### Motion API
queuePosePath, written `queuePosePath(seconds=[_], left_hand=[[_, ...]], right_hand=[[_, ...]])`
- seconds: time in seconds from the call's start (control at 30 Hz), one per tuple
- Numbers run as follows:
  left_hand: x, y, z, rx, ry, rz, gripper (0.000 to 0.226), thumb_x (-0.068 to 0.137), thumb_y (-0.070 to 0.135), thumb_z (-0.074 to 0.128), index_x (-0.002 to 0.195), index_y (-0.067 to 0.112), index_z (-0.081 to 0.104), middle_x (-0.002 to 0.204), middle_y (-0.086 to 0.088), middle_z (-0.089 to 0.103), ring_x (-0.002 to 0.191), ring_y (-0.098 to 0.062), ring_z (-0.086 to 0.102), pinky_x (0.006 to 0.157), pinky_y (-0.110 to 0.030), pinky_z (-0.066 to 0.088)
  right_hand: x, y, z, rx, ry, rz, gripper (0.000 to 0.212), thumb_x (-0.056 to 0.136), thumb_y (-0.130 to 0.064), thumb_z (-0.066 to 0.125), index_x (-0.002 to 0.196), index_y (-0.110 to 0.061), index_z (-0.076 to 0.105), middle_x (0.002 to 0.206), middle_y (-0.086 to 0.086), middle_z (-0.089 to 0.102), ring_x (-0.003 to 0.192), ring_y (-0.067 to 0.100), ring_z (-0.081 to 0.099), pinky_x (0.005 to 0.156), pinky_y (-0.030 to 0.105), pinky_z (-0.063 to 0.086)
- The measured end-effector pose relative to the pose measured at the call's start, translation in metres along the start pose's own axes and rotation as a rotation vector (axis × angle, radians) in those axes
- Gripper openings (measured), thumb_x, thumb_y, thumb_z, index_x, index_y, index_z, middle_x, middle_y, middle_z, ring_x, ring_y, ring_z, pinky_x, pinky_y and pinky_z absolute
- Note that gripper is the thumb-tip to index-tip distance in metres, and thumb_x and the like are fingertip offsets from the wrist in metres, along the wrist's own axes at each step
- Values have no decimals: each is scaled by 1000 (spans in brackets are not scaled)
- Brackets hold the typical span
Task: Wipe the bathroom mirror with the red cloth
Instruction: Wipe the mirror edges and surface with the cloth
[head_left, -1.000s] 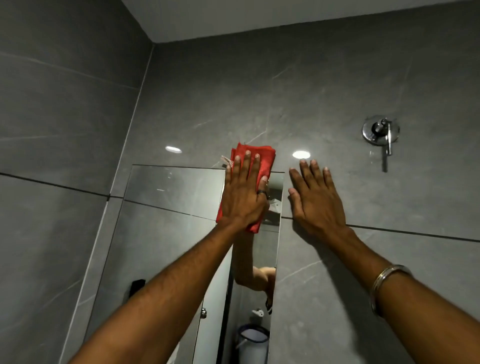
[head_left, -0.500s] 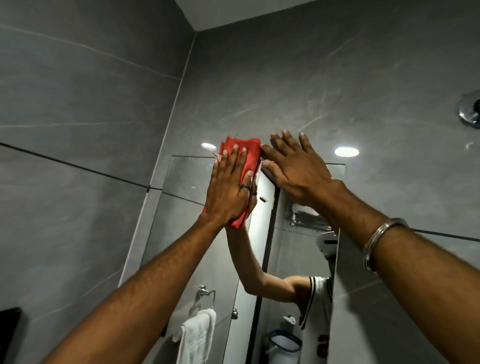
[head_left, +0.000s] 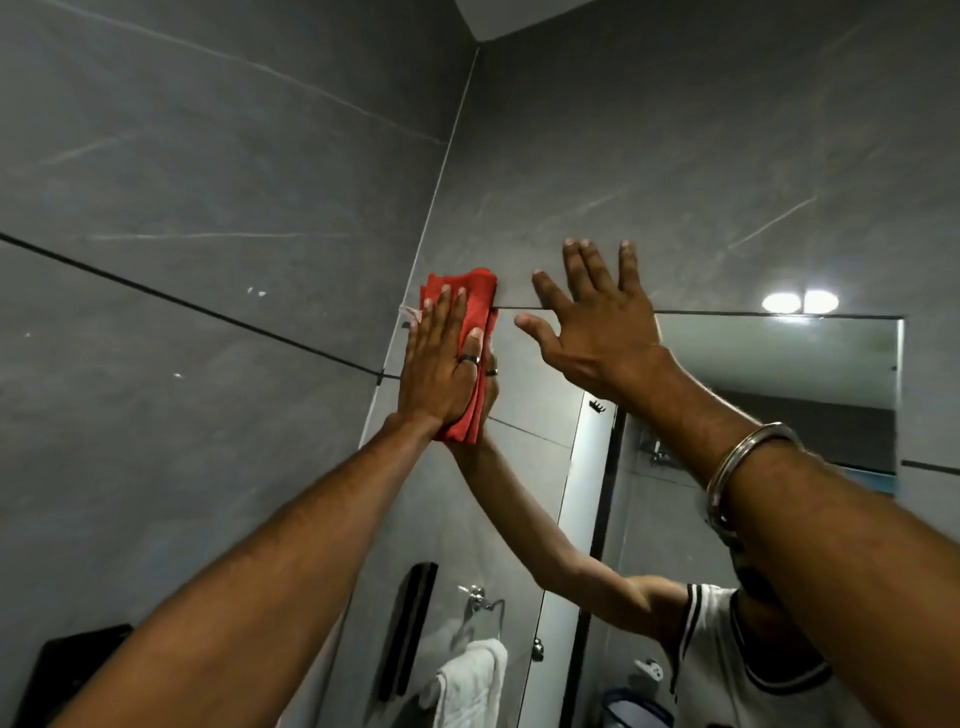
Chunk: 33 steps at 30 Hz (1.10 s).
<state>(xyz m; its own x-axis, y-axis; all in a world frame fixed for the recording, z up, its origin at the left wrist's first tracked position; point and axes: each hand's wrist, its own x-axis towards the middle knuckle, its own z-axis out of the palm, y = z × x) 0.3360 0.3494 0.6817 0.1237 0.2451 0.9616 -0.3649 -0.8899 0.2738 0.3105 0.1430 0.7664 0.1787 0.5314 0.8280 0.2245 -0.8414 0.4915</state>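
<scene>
The bathroom mirror (head_left: 779, 353) hangs on the grey tiled wall, its top edge running right from the corner. A folded red cloth (head_left: 475, 296) lies flat against the mirror's top left corner, partly over the edge onto the tile. My left hand (head_left: 441, 369) presses it there with a flat palm and straight fingers, a ring on one finger. My right hand (head_left: 597, 332) rests flat with fingers spread across the mirror's top edge, just right of the cloth. A metal bangle sits on that wrist. The mirror reflects my arm and shirt.
A grey tiled side wall (head_left: 182, 260) meets the mirror wall at the corner on the left. A dark object (head_left: 67, 670) sits at the lower left. Reflected in the glass are a white towel (head_left: 467, 680) on a ring, a door and ceiling lights (head_left: 800, 301).
My left hand has slid the cloth leftward along the mirror's top edge to the left corner. My right hand has followed and spread flat. My view has swung left.
</scene>
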Motion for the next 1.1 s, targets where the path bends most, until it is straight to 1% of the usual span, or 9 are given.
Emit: queuePosePath(seconds=[0.2,0.33,0.43,0.6,0.73,0.83,0.93,1.0,1.1], left_hand=[[0,5,-5,-7,-10,-68,68,103,51,17,165,26,4,175,-1,2,162,-20,0,132,-51,5],[-13,5,-6,7,-27,-52,65,107,46,23,165,24,5,175,-3,2,162,-22,-1,131,-53,3],[-35,-1,-7,25,-37,-32,63,109,41,27,165,19,7,175,-7,4,162,-26,0,131,-54,2],[-102,-18,-6,25,-70,-37,64,110,36,33,164,17,5,174,-11,1,162,-27,-1,131,-56,0],[-167,-34,-7,29,-105,-67,65,108,44,24,164,16,8,174,-12,6,162,-28,1,130,-54,-1],[-220,-48,-8,25,-122,-87,66,107,51,19,164,21,6,174,-9,5,162,-24,-2,130,-49,-3],[-278,-65,-6,48,-134,-86,66,106,56,16,164,31,-5,174,2,-5,162,-23,-1,131,-47,-1],[-315,-77,-5,48,-133,-102,64,106,59,15,162,37,-6,172,12,-10,162,-21,-3,132,-48,1],[-369,-90,-5,46,-156,-155,65,105,61,14,163,36,-3,172,15,-12,162,-21,-2,131,-53,6]], right_hand=[[-7,-5,0,27,17,31,84,95,-74,-5,166,-30,8,175,8,-5,162,27,-9,129,56,-10],[-36,-27,9,-16,66,-45,85,95,-72,-1,166,-26,9,175,9,-6,162,29,-9,130,57,-7],[-65,-41,18,38,87,-65,83,97,-72,4,166,-26,8,175,10,-4,162,30,-5,129,59,-3],[-117,-66,34,98,136,-118,77,102,-69,12,166,-24,13,174,14,7,162,33,7,129,58,5],[-159,-96,47,163,68,-110,77,102,-69,13,166,-26,10,174,13,8,162,34,9,129,60,10],[-188,-118,58,182,31,-128,76,103,-68,15,166,-26,9,174,13,7,162,34,8,129,60,11],[-220,-143,66,230,-20,-127,75,104,-65,16,166,-24,12,174,15,9,161,36,10,129,60,11],[-241,-160,68,256,-72,-133,74,104,-63,17,166,-23,14,174,16,9,161,36,10,129,60,12],[-269,-178,65,298,-157,-142,73,104,-62,20,166,-24,14,174,14,6,162,36,6,130,59,8]])
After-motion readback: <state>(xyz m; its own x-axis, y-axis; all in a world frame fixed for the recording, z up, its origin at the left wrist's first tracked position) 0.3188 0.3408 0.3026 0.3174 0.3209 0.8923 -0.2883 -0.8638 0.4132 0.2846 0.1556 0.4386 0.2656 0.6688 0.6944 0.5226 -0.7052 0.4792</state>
